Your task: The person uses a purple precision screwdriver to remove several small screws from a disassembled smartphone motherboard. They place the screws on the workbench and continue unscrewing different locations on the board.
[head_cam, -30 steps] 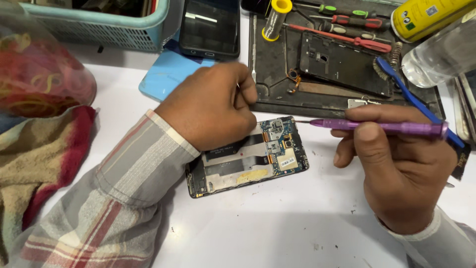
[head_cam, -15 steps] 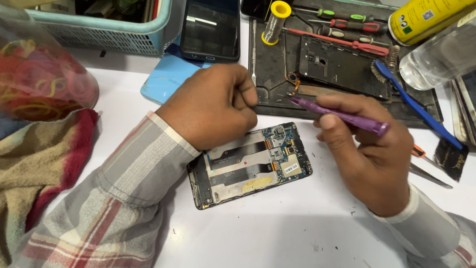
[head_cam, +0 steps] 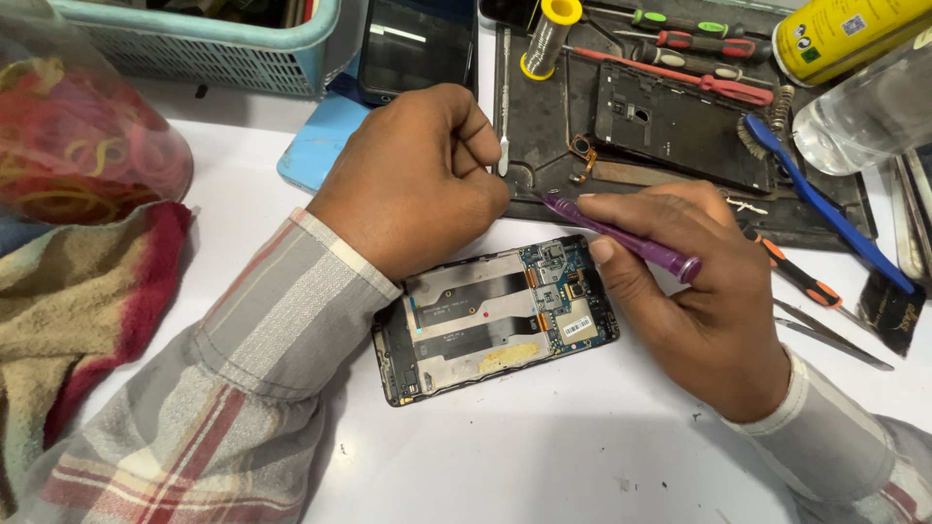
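Note:
An opened phone [head_cam: 495, 315] lies on the white table with its circuit board and metal shields showing. My left hand [head_cam: 408, 180] is a closed fist resting at the phone's upper left edge, and nothing shows between its fingers. My right hand [head_cam: 699, 311] grips a purple screwdriver [head_cam: 626, 240] like a pen. The screwdriver's tip points up and left, just above the phone's top corner and close to my left knuckles. A thin metal pry tool [head_cam: 502, 146] lies on the black work mat [head_cam: 544, 126] right beside my left fingers.
On the mat lie a black phone frame [head_cam: 680, 126], a solder spool [head_cam: 549, 29], red screwdrivers [head_cam: 670, 73] and a blue brush [head_cam: 825, 204]. A yellow can [head_cam: 845, 34], clear bottle [head_cam: 864, 112], tweezers [head_cam: 835, 340], dark-screened phone [head_cam: 417, 44], teal basket [head_cam: 194, 44] and cloth [head_cam: 87, 311] surround them.
My right hand has moved left and swung the purple screwdriver from lying level to pointing up-left toward my left fist. The left hand has stayed on the phone.

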